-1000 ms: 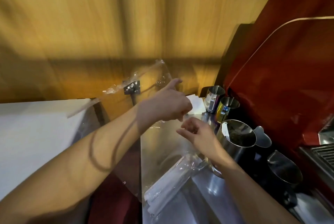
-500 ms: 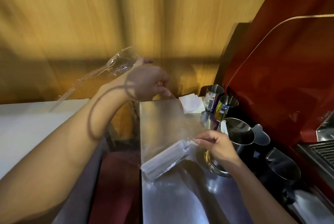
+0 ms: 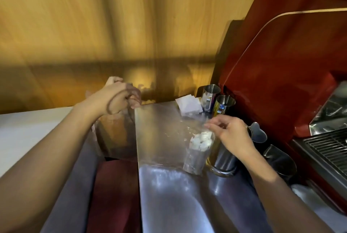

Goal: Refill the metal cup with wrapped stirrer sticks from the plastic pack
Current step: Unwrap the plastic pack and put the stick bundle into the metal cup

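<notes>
The clear plastic pack (image 3: 195, 157) stands upright on the steel counter (image 3: 165, 138). The white ends of several wrapped stirrer sticks (image 3: 201, 139) show at its open top. My right hand (image 3: 231, 135) pinches the pack's upper edge. Right beside the pack stands the metal cup (image 3: 224, 159), partly hidden by my right hand and wrist. My left hand (image 3: 116, 99) is closed at the counter's far left edge, with a dark band over it. A torn piece of clear plastic (image 3: 114, 133) hangs below it, blurred.
Two small metal cups (image 3: 209, 95) (image 3: 224, 104) and white paper napkins (image 3: 188, 106) sit at the back of the counter. Steel pitchers (image 3: 258, 135) (image 3: 279, 159) stand to the right, against the red espresso machine (image 3: 281, 73). A white surface (image 3: 28, 129) lies to the left.
My right hand has stood the pack upright beside the metal cup. My left hand has carried the torn plastic down to the counter's left edge.
</notes>
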